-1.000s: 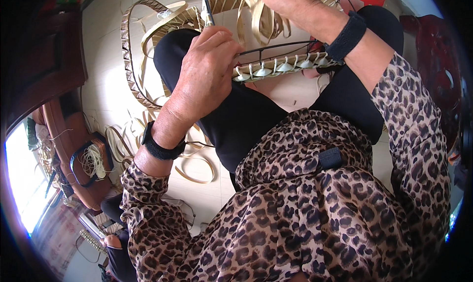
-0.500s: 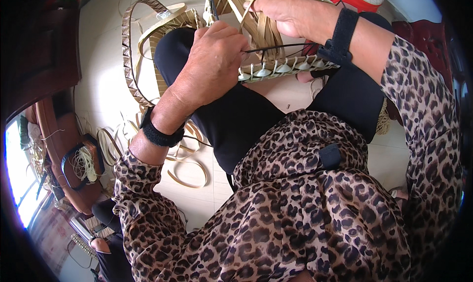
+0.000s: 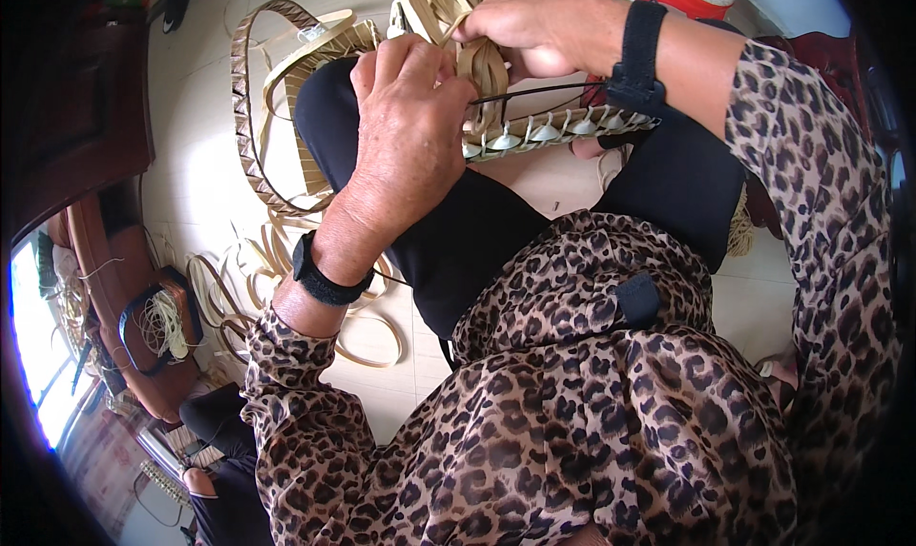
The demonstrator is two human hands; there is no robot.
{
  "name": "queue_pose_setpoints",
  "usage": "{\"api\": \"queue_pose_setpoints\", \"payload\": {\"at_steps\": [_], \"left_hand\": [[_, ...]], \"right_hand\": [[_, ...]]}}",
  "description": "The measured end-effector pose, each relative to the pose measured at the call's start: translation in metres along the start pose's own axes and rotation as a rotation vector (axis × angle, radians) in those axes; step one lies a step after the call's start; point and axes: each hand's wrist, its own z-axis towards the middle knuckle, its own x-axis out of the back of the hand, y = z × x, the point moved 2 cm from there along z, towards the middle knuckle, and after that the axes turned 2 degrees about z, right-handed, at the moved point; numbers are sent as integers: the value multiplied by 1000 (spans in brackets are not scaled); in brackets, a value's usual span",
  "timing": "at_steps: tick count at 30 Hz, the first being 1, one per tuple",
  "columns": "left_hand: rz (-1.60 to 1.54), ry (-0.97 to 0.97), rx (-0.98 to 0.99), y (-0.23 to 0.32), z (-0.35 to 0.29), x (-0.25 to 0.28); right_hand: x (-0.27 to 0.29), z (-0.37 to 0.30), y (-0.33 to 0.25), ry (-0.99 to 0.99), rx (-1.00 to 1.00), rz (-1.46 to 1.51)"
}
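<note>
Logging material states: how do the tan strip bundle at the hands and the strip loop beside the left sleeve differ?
The strip bundle gathers many lengths; the strip loop is a slim ring. The bundle is in the right hand; the loop lies untouched on the floor. Both look tan and flat.

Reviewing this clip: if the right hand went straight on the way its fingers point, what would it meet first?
The tan strips, which the right hand seems to be gripping. Just beyond them, the left hand looks next in line, though depth is unclear.
</note>
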Motion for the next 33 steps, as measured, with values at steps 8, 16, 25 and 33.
{"api": "queue_pose_setpoints", "payload": {"at_steps": [8, 16, 25, 33], "left_hand": [[61, 10, -14, 0, 0, 0], [66, 116, -10, -3, -2, -3], [18, 84, -8, -10, -6, 3], [-85, 71, -3, -9, -6, 4]], "right_hand": [[-6, -19, -13, -17, 71, -372], [8, -9, -30, 366, 233, -624], [-27, -17, -8, 137, 80, -899], [-15, -34, -9, -185, -137, -274]]}}
